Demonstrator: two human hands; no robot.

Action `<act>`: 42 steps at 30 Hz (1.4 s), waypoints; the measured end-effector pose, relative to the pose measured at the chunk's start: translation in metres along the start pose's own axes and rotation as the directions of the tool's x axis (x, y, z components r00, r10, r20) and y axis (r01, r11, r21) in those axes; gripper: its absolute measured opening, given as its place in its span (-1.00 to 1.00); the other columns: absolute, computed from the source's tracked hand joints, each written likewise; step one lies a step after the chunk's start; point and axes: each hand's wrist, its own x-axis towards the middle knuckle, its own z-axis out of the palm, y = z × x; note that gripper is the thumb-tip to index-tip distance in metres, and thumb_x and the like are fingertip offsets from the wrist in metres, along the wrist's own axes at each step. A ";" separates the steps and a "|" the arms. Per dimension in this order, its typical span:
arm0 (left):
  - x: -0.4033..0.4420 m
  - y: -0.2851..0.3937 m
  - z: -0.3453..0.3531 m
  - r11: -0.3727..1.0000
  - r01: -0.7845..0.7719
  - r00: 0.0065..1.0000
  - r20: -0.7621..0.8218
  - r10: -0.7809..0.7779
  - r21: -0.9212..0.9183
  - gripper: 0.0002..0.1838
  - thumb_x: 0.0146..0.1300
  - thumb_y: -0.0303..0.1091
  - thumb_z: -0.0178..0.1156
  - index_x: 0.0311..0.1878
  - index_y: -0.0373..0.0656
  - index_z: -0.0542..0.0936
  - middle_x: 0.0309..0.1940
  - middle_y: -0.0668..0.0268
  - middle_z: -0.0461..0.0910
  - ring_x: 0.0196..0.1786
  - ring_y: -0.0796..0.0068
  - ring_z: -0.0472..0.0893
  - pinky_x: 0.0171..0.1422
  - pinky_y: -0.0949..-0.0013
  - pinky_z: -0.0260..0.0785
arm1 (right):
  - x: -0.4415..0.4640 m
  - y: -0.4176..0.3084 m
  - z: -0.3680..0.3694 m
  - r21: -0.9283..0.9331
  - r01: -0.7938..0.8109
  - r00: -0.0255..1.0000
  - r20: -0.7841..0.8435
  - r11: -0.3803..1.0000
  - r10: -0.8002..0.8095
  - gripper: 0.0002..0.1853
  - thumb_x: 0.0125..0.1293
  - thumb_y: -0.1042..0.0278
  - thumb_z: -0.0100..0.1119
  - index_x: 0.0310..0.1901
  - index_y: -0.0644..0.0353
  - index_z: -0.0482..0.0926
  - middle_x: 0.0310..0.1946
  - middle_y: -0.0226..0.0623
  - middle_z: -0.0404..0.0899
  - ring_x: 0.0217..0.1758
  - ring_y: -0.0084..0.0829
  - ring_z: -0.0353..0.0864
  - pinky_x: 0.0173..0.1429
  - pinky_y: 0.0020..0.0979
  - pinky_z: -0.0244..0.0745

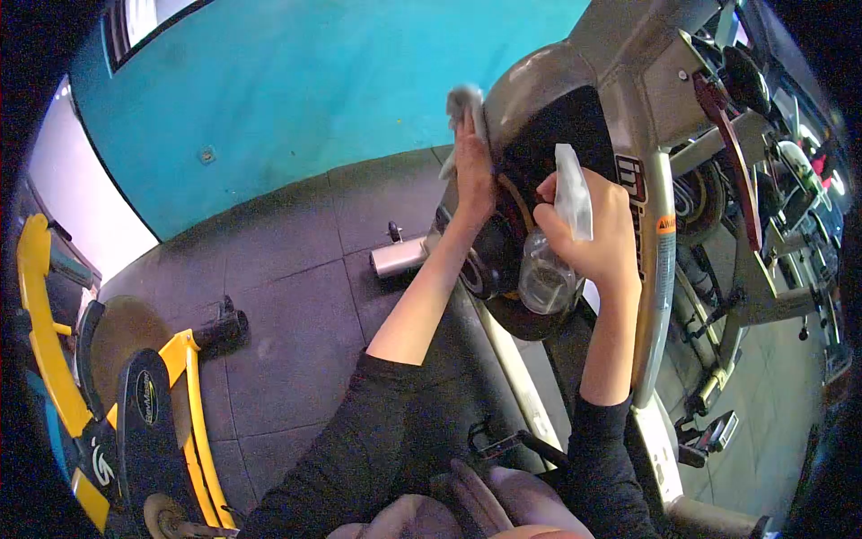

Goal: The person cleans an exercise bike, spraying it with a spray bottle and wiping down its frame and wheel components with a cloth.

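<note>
My right hand (pixel 607 229) is wrapped round the neck of a spray bottle (pixel 547 277) with a clear body and a white trigger head. The bottle is in front of the dark side panel of an exercise bike (pixel 543 79). My left hand (pixel 473 175) holds a greyish-white cloth (pixel 464 97) against the front edge of the bike's grey housing, fingers stretched up along it. Part of the cloth is hidden behind the hand.
A yellow and black exercise bike (pixel 148 418) stands at the left. A turquoise wall (pixel 296 85) rises beyond the dark tiled floor (pixel 287 328). More gym machines (pixel 736 305) stand at the right. The grey bike's front foot (pixel 400 258) lies below my left hand.
</note>
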 end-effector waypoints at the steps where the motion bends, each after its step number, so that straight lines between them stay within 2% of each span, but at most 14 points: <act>1: -0.008 -0.016 -0.012 0.938 0.219 0.975 0.095 -0.200 -0.269 -0.22 0.43 0.24 -0.43 0.47 -0.19 0.07 0.46 0.13 0.01 0.48 0.15 0.02 0.54 0.20 -0.22 | 0.000 0.000 0.000 -0.001 -0.001 1.000 -0.001 1.000 0.001 -0.74 -0.08 0.25 0.24 -0.43 0.28 0.55 -0.52 -0.06 0.58 -0.42 -0.02 0.61 -0.27 -0.16 0.51; 2: -0.012 -0.021 -0.020 0.760 0.428 0.904 0.237 -0.356 -0.489 -0.16 0.39 0.33 -0.36 0.48 -0.15 0.00 0.45 0.24 0.05 0.45 0.24 0.09 0.53 0.26 -0.16 | 0.000 0.000 0.000 -0.001 -0.002 1.000 -0.002 1.000 0.002 -0.75 -0.08 0.25 0.24 -0.42 0.27 0.56 -0.52 -0.07 0.59 -0.42 -0.02 0.61 -0.27 -0.17 0.51; 6: -0.011 0.035 -0.001 0.815 0.401 0.914 0.240 -0.327 -0.418 -0.18 0.39 0.32 -0.36 0.50 -0.10 0.00 0.44 0.23 0.06 0.47 0.26 0.06 0.54 0.27 -0.19 | 0.000 0.000 0.000 -0.007 -0.035 0.999 0.021 0.999 0.036 -0.73 -0.08 0.23 0.26 -0.40 0.26 0.57 -0.50 -0.06 0.59 -0.42 -0.03 0.61 -0.27 -0.17 0.52; 7: -0.005 0.035 0.008 0.979 0.189 0.980 0.077 -0.183 -0.078 -0.24 0.44 0.22 -0.42 0.48 -0.18 0.04 0.47 0.12 -0.02 0.51 0.14 -0.05 0.55 0.19 -0.26 | 0.001 0.000 0.000 -0.006 -0.036 0.999 0.018 0.999 0.036 -0.73 -0.08 0.23 0.26 -0.40 0.26 0.57 -0.50 -0.06 0.59 -0.42 -0.03 0.61 -0.27 -0.17 0.52; 9: -0.002 0.040 0.015 0.954 -0.013 1.000 -0.014 0.018 0.300 -0.29 0.49 0.12 -0.47 0.46 -0.25 0.09 0.51 0.01 -0.10 0.55 0.02 -0.17 0.56 0.11 -0.33 | 0.000 0.000 -0.001 -0.019 -0.043 0.999 0.022 0.999 0.044 -0.72 -0.08 0.22 0.26 -0.40 0.26 0.57 -0.51 -0.05 0.59 -0.41 -0.01 0.61 -0.26 -0.15 0.52; 15: 0.003 0.089 0.027 0.790 -0.452 0.871 0.396 0.292 0.413 -0.34 0.45 0.11 -0.36 0.48 -0.07 0.11 0.51 0.05 -0.11 0.55 -0.08 -0.21 0.55 -0.01 -0.41 | 0.001 -0.001 0.001 -0.084 0.003 1.000 -0.003 0.996 -0.004 -0.71 -0.07 0.20 0.26 -0.40 0.27 0.56 -0.52 -0.02 0.57 -0.42 0.02 0.60 -0.26 -0.12 0.51; 19: 0.002 0.060 0.027 0.805 -0.361 0.931 0.239 0.277 0.472 -0.35 0.44 0.07 -0.31 0.48 -0.05 0.11 0.51 0.05 -0.08 0.54 -0.10 -0.17 0.55 0.00 -0.36 | 0.001 0.000 -0.001 -0.180 -0.024 0.998 0.061 0.983 0.035 -0.70 -0.06 0.19 0.25 -0.39 0.28 0.56 -0.50 -0.04 0.58 -0.41 0.00 0.60 -0.26 -0.14 0.51; 21: 0.000 0.039 0.019 0.816 -0.307 0.951 0.177 0.252 0.490 -0.37 0.45 0.04 -0.31 0.48 -0.07 0.10 0.50 0.05 -0.07 0.53 -0.11 -0.15 0.55 0.02 -0.34 | 0.001 0.001 0.000 -0.024 0.001 0.999 0.032 1.000 0.000 -0.70 -0.06 0.18 0.25 -0.37 0.26 0.57 -0.48 -0.07 0.59 -0.40 -0.03 0.61 -0.27 -0.17 0.51; 25: -0.024 0.005 -0.011 0.926 0.009 1.000 -0.030 0.003 0.378 -0.39 0.49 -0.10 -0.32 0.49 -0.17 -0.03 0.49 -0.06 -0.08 0.52 -0.13 -0.11 0.55 0.07 -0.27 | 0.001 0.002 0.001 -0.057 0.013 0.999 0.034 0.998 -0.011 -0.71 -0.06 0.18 0.25 -0.37 0.24 0.58 -0.47 -0.10 0.60 -0.40 -0.06 0.62 -0.28 -0.20 0.51; 27: -0.033 -0.004 -0.021 0.791 0.356 0.920 -0.038 -0.390 0.498 -0.41 0.49 -0.14 -0.32 0.47 -0.24 -0.03 0.48 -0.11 -0.10 0.51 -0.12 -0.08 0.55 0.05 -0.25 | 0.001 0.002 -0.001 -0.072 -0.023 0.998 0.059 0.997 0.027 -0.72 -0.07 0.19 0.26 -0.37 0.22 0.59 -0.47 -0.10 0.61 -0.40 -0.06 0.62 -0.28 -0.19 0.51; 31: -0.032 0.001 -0.006 0.751 0.350 0.928 -0.095 -0.361 0.560 -0.44 0.49 -0.21 -0.33 0.44 -0.30 -0.01 0.47 -0.14 -0.09 0.50 -0.18 -0.09 0.54 -0.04 -0.26 | 0.001 0.004 0.001 -0.061 -0.014 0.999 0.045 0.998 0.016 -0.72 -0.06 0.19 0.26 -0.37 0.22 0.59 -0.46 -0.10 0.61 -0.40 -0.06 0.62 -0.28 -0.18 0.51; 33: -0.017 0.007 0.005 0.865 0.044 0.999 -0.013 -0.044 0.499 -0.46 0.48 -0.24 -0.32 0.43 -0.32 0.02 0.47 -0.16 -0.13 0.50 -0.25 -0.15 0.52 -0.15 -0.29 | 0.000 0.003 0.000 -0.061 -0.009 0.999 0.036 0.998 0.012 -0.71 -0.07 0.18 0.26 -0.37 0.22 0.59 -0.46 -0.09 0.60 -0.40 -0.04 0.62 -0.27 -0.15 0.50; 36: -0.005 0.062 0.025 0.892 -0.208 0.977 0.138 0.165 0.401 -0.42 0.48 -0.14 -0.31 0.46 -0.23 0.04 0.49 -0.11 -0.17 0.52 -0.21 -0.22 0.51 -0.21 -0.36 | 0.001 0.002 0.000 -0.048 -0.013 0.999 0.041 0.999 0.015 -0.70 -0.07 0.17 0.27 -0.38 0.23 0.58 -0.46 -0.06 0.60 -0.39 -0.02 0.61 -0.27 -0.13 0.50; 42: 0.004 0.065 0.023 0.789 -0.403 0.905 0.328 0.270 0.464 -0.37 0.44 0.04 -0.31 0.48 -0.05 0.10 0.52 0.02 -0.19 0.54 -0.11 -0.23 0.53 -0.09 -0.42 | -0.001 0.005 0.000 -0.177 0.000 0.999 0.047 0.984 0.008 -0.70 -0.08 0.19 0.27 -0.38 0.25 0.56 -0.48 -0.06 0.58 -0.39 -0.02 0.60 -0.26 -0.14 0.50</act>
